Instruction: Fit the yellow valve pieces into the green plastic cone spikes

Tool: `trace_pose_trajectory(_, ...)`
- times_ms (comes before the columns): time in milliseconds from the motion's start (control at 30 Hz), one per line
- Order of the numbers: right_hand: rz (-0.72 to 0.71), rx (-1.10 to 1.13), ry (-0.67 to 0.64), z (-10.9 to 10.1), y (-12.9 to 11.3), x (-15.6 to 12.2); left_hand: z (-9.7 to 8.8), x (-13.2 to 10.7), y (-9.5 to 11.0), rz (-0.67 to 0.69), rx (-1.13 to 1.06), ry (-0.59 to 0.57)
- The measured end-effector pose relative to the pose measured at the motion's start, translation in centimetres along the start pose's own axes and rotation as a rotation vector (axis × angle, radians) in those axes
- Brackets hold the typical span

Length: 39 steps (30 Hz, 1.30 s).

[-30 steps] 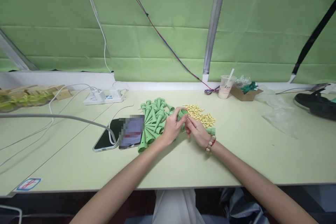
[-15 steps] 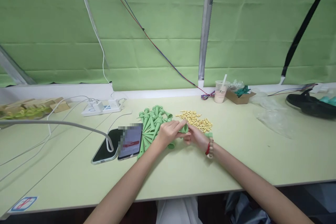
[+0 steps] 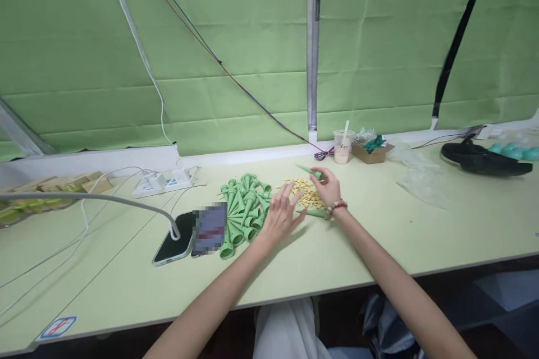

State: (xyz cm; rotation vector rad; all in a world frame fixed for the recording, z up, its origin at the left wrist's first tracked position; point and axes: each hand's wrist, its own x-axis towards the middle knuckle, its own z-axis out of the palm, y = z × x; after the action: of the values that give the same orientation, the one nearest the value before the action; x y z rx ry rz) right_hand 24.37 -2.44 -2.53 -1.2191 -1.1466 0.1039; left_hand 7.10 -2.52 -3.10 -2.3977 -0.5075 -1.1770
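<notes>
My right hand (image 3: 327, 186) grips a green plastic spike (image 3: 310, 171), a hollow cone whose thin tip points left, above the far side of the yellow pieces. Beneath it spreads a loose heap of small yellow plastic pieces (image 3: 309, 197). My left hand (image 3: 283, 210) is open, fingers spread, between that heap and a pile of green cone spikes (image 3: 244, 202); nothing shows in its fingers. Another green spike (image 3: 315, 213) lies on the table just below my right wrist, its tip towards my left hand.
Two phones, one with a cable (image 3: 174, 241) and one beside it (image 3: 209, 230), lie left of the pile. Behind them is a power strip (image 3: 164, 180). A drink cup (image 3: 342, 148), a small cardboard box (image 3: 371, 152) and a plastic bag (image 3: 423, 182) stand or lie at the back right.
My hands were together around a green spike and are now apart. The right hand has moved up and away over the yellow pieces with a spike; the left has opened. The view has shifted.
</notes>
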Motion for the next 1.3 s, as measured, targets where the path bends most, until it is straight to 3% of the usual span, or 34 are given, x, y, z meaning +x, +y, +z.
trace_pose_trajectory(67,0.089,-0.239,0.148,-1.7,2.3,1.3,0.1,-0.1,1.5,0.144,-0.1,-0.126)
trace_pose_trajectory(100,0.19,-0.377,0.16,-2.6,3.4,1.7,0.2,-0.2,2.1,0.194,-0.146,-0.206)
trace_pose_trajectory(133,0.297,-0.496,0.107,-3.4,4.4,2.0,0.4,-0.3,2.5,0.223,-0.184,-0.285)
trace_pose_trajectory(233,0.39,-0.578,0.049,-5.3,6.9,1.8,1.0,-0.6,3.0,0.25,-0.248,-0.422)
trace_pose_trajectory(367,0.353,-0.642,-0.024,-5.9,8.6,1.2,1.3,-0.8,2.4,0.147,-0.223,-0.441)
trace_pose_trajectory(533,0.254,-0.67,-0.128,-5.2,8.8,1.1,1.3,-0.7,2.0,0.087,-0.201,-0.506)
trace_pose_trajectory(667,0.328,-0.868,-0.142,-4.9,8.0,0.7,1.5,-0.7,2.0,0.099,-0.204,-0.528)
trace_pose_trajectory(767,0.379,-0.983,-0.133,-4.9,7.3,0.4,1.6,-0.8,1.9,0.077,-0.253,-0.516)
trace_pose_trajectory(900,0.157,-0.901,-0.131,-4.6,6.2,0.3,1.7,-0.9,1.6,-0.006,-0.325,-0.421)
trace_pose_trajectory(1067,-0.063,-0.695,-0.284,-3.3,4.4,0.1,1.4,-0.4,1.5,-0.399,-0.616,-0.232)
trace_pose_trajectory(1167,0.001,-0.658,-0.301,-2.8,4.0,-0.2,1.1,0.0,1.6,-0.611,-0.844,-0.142)
trace_pose_trajectory(1300,0.15,-0.626,-0.238,-3.0,4.4,-0.4,0.7,0.3,1.5,-0.743,-1.048,-0.07)
